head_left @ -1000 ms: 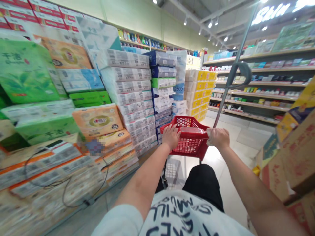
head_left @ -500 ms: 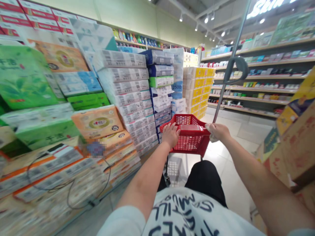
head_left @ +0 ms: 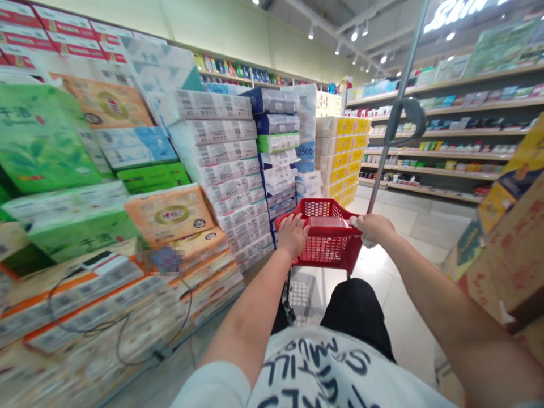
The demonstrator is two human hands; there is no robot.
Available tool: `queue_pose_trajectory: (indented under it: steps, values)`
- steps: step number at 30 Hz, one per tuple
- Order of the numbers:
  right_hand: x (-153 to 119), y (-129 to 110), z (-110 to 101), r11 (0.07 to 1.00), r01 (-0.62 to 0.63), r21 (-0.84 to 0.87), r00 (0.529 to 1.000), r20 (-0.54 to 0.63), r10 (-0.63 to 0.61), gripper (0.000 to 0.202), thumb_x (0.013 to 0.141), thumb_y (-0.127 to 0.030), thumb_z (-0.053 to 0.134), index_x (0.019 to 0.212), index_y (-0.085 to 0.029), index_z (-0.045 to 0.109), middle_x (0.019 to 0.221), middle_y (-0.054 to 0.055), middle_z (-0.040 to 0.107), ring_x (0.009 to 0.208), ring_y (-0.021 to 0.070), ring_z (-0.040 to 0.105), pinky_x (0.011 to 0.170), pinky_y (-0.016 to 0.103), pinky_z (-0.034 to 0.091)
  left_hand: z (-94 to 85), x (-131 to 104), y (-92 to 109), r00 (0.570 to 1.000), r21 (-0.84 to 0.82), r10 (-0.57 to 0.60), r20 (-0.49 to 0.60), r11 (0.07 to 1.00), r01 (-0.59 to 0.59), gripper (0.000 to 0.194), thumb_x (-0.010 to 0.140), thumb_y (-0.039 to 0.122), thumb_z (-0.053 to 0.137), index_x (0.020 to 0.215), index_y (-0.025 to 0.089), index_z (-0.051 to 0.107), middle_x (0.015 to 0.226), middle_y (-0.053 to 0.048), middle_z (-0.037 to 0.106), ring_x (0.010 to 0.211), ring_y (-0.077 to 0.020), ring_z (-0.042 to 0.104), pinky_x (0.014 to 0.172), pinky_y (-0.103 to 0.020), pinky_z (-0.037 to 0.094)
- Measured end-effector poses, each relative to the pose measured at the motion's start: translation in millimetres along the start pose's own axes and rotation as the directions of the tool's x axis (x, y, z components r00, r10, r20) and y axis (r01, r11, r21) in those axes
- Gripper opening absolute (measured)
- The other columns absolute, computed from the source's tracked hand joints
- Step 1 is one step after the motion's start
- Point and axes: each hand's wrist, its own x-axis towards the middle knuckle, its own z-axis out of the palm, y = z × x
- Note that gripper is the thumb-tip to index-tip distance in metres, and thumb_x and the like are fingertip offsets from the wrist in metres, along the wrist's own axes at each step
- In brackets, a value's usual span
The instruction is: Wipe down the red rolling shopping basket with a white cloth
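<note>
1. Gripping at the right end: right hand (head_left: 374, 228) curled round the red, bar-shaped handle (head_left: 329, 230) of the red, lattice-sided plastic shopping cart (head_left: 325, 252). A pale, crumpled scrap (head_left: 357, 222) shows at its fingers; material unclear

2. Left hand (head_left: 292, 233) on the opposite end, fingers slightly spread and draped over the top. Underside hidden, so cannot tell whether it is closed round the handle

3. Key relation: handle's long axis runs crosswise, left to right, spanning the space between the two hands. Each hand touches its own end, so neither is nearer overall. Middle stretch uncovered

4. Cart body lies ahead of the person and below handle level, centred roughly between the hands, close in front of the black-clad knee (head_left: 357, 309)

5. Slender metal pole (head_left: 379, 181) rises at a slant from beside the right hand, carrying a grey looped fitting (head_left: 393, 126). Right hand much the nearer to it; where the pole's foot is fixed, cannot tell

6. Tall stack of white, plastic-wrapped paper packs (head_left: 233, 152) on the left hand's side, apart from that hand. Yellow-and-white stack (head_left: 348, 148) beyond the cart; pale tiled floor (head_left: 395, 249) on the right hand's side
</note>
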Motion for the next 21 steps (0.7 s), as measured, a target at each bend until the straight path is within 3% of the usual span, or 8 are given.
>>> queue_pose_trajectory:
  steps: [3,5,7,9,12,14,17,21]
  values:
    - [-19.6,-14.5,8.1,0.999,-0.021,-0.038,0.991,-0.130,0.016,0.030,0.088,-0.038,0.044,0.077,-0.020,0.064,0.072,0.009,0.066,0.079,0.0230,0.061,0.082,0.040,0.038,-0.2,-1.5,1.3,1.000,0.000,0.001,-0.009,1.000,-0.001,0.035,0.099,0.036,0.032,0.118,0.021,0.058,0.141,-0.003,0.049,0.135,-0.0240,0.037,0.113,-0.045,0.029]
    - [-40.6,-25.9,19.9,0.999,-0.046,0.001,0.921,-0.388,0.043,0.034,0.091,-0.031,0.035,0.083,-0.017,0.065,0.086,0.013,0.068,0.091,0.0248,0.060,0.090,0.043,0.035,0.2,-2.3,2.9,1.000,-0.003,-0.007,-0.007,1.000,0.007,0.035,0.099,0.036,0.033,0.119,0.021,0.058,0.141,-0.004,0.049,0.134,-0.0240,0.037,0.114,-0.045,0.029]
    - [-52.8,-32.9,27.4,0.999,-0.002,0.047,0.843,-0.537,0.027,0.037,0.090,-0.029,0.032,0.094,-0.015,0.065,0.098,0.014,0.067,0.101,0.0261,0.058,0.094,0.042,0.034,0.4,-2.7,4.2,1.000,-0.005,-0.011,-0.010,1.000,0.011,0.036,0.099,0.037,0.032,0.120,0.021,0.057,0.142,-0.003,0.049,0.134,-0.0240,0.037,0.114,-0.044,0.028]
    - [-48.9,-33.3,25.7,0.998,-0.046,0.043,0.864,-0.501,0.061,0.035,0.089,-0.027,0.033,0.085,-0.016,0.065,0.087,0.013,0.067,0.092,0.0253,0.060,0.091,0.042,0.036,0.1,-2.9,5.0,1.000,-0.005,-0.009,-0.012,1.000,0.009,0.036,0.099,0.037,0.032,0.120,0.022,0.057,0.142,-0.003,0.049,0.134,-0.0241,0.037,0.114,-0.044,0.028]
    - [-25.5,-24.7,12.5,0.997,0.001,-0.076,0.991,-0.133,-0.011,0.021,0.084,-0.029,0.046,0.076,-0.021,0.064,0.072,0.008,0.065,0.074,0.0223,0.060,0.078,0.038,0.038,-1.1,-2.9,6.6,1.000,-0.003,-0.007,-0.006,1.000,0.007,0.037,0.099,0.038,0.031,0.119,0.022,0.058,0.141,-0.003,0.050,0.133,-0.0241,0.038,0.113,-0.044,0.029]
    - [-16.8,-19.3,7.3,0.993,0.068,-0.101,0.998,-0.004,-0.069,0.010,0.078,-0.028,0.054,0.080,-0.024,0.064,0.072,0.005,0.065,0.070,0.0208,0.059,0.074,0.036,0.037,-1.7,-2.9,8.4,1.000,-0.002,-0.013,-0.009,1.000,0.013,0.037,0.099,0.038,0.031,0.119,0.022,0.058,0.140,-0.003,0.050,0.133,-0.0240,0.039,0.112,-0.044,0.030]
    - [-27.6,-21.1,13.6,0.998,0.025,-0.059,0.979,-0.199,-0.036,0.017,0.083,-0.028,0.048,0.082,-0.021,0.064,0.076,0.007,0.066,0.077,0.0222,0.059,0.078,0.038,0.037,-1.7,-3.1,11.0,1.000,-0.009,-0.019,-0.017,1.000,0.019,0.037,0.099,0.037,0.031,0.118,0.022,0.058,0.141,-0.003,0.050,0.132,-0.0242,0.039,0.112,-0.045,0.030]
    - [-45.1,-30.6,24.0,0.999,-0.018,0.046,0.882,-0.471,0.038,0.035,0.089,-0.025,0.034,0.085,-0.014,0.067,0.085,0.013,0.066,0.090,0.0246,0.058,0.089,0.041,0.037,-0.7,-3.2,10.8,1.000,-0.026,-0.025,-0.015,0.999,0.024,0.035,0.099,0.037,0.033,0.118,0.023,0.058,0.142,-0.003,0.049,0.133,-0.0240,0.039,0.113,-0.044,0.029]
